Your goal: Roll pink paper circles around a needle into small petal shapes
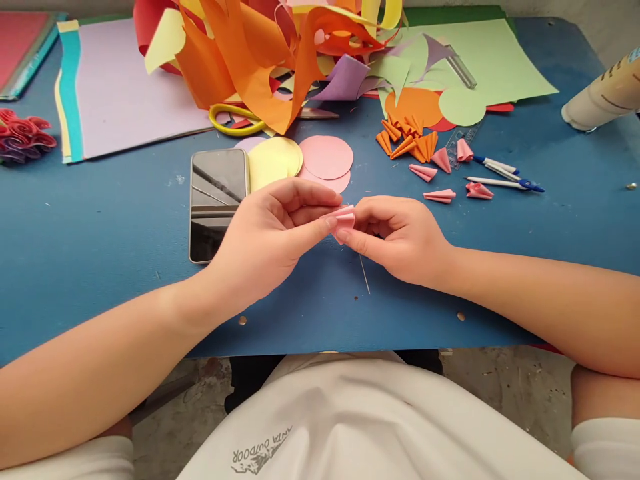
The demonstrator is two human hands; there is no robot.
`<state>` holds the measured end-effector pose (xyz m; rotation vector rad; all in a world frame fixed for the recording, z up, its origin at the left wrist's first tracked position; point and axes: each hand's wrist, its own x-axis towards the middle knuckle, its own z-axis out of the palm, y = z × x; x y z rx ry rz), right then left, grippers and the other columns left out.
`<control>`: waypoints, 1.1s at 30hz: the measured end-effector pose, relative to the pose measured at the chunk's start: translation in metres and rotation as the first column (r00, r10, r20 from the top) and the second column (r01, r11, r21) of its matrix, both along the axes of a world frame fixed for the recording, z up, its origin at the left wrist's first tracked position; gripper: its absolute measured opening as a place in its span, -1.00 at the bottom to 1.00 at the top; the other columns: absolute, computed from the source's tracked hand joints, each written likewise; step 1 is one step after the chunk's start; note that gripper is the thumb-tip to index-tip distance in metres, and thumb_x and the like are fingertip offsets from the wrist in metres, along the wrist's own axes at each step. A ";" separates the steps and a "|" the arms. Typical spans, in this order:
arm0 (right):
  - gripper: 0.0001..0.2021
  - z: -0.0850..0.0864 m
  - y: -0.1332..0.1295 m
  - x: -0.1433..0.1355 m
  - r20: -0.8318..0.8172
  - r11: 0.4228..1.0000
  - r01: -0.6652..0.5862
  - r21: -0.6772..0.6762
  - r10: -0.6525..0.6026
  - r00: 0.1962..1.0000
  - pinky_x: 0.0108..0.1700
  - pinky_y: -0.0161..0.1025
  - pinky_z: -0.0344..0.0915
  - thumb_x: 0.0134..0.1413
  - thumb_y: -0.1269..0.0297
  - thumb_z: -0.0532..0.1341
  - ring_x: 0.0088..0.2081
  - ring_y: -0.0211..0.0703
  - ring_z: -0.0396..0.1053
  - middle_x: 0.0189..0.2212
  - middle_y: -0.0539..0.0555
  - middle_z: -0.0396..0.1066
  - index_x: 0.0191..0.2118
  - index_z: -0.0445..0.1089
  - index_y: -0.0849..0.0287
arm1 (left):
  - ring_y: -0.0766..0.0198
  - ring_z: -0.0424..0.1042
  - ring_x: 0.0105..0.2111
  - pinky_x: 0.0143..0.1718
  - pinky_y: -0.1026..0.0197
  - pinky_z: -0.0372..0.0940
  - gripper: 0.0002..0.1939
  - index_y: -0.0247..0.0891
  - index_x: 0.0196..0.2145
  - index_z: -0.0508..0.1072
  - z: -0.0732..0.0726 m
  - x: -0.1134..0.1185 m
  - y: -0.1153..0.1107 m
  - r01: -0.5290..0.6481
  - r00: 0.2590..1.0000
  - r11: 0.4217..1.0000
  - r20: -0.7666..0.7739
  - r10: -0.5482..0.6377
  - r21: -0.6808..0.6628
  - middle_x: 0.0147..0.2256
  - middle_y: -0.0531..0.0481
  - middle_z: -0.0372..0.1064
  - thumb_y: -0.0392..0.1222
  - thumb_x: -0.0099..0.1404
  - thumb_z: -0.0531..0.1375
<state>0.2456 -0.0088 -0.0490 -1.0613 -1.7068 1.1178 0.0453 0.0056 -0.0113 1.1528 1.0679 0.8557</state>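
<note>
Between my two hands, above the blue table (pixel 295 313), is a small piece of folded pink paper (pixel 344 219). My left hand (pixel 273 233) pinches it from the left with thumb and fingers. From the right, my right hand (pixel 400 237) grips its other side, its thumb at the lower edge. Both hands partly cover the paper. Just beyond them lie round pink paper discs (pixel 327 157) and yellow paper discs (pixel 275 160). Folded pink cones (pixel 440 196) and a pile of orange cones (pixel 413 140) rest to the right.
A phone (pixel 217 200) lies beside my left hand. Yellow-handled scissors (pixel 237 120) sit under orange paper scraps (pixel 250 53) at the back. A drawing compass (pixel 505 180) lies at right, a bottle (pixel 603 93) stands farther right. A ruffled paper flower (pixel 23 137) is at far left.
</note>
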 end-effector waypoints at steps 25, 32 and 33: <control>-0.67 0.001 0.006 0.009 0.004 0.988 -0.142 0.054 0.142 0.990 -0.43 -0.28 0.12 0.38 0.18 0.21 -0.50 -0.28 0.17 -0.56 -0.04 0.29 -0.45 0.34 0.16 | 0.23 0.60 -0.41 -0.31 0.23 0.54 -0.83 -0.21 -0.42 0.65 0.006 0.000 0.001 0.181 0.972 0.982 -0.146 -0.186 -0.051 -0.46 0.01 0.60 -0.13 0.15 0.52; -0.66 0.002 0.006 0.008 0.003 0.983 -0.163 0.082 0.163 0.987 -0.43 -0.28 0.17 0.39 0.12 0.24 -0.50 -0.28 0.23 -0.53 -0.02 0.39 -0.42 0.42 0.18 | 0.23 0.62 -0.38 -0.32 0.25 0.52 -0.79 -0.20 -0.28 0.60 0.004 -0.002 0.001 0.225 0.966 0.973 -0.116 -0.231 -0.058 -0.42 0.03 0.61 -0.22 0.15 0.51; -0.66 0.002 0.005 0.008 0.001 0.985 -0.157 0.073 0.157 0.988 -0.42 -0.27 0.19 0.37 0.10 0.26 -0.48 -0.27 0.26 -0.51 0.00 0.43 -0.41 0.43 0.18 | 0.22 0.62 -0.37 -0.31 0.25 0.52 -0.73 -0.19 -0.21 0.58 0.003 -0.002 0.002 0.238 0.966 0.969 -0.093 -0.243 -0.059 -0.41 0.03 0.62 -0.24 0.14 0.51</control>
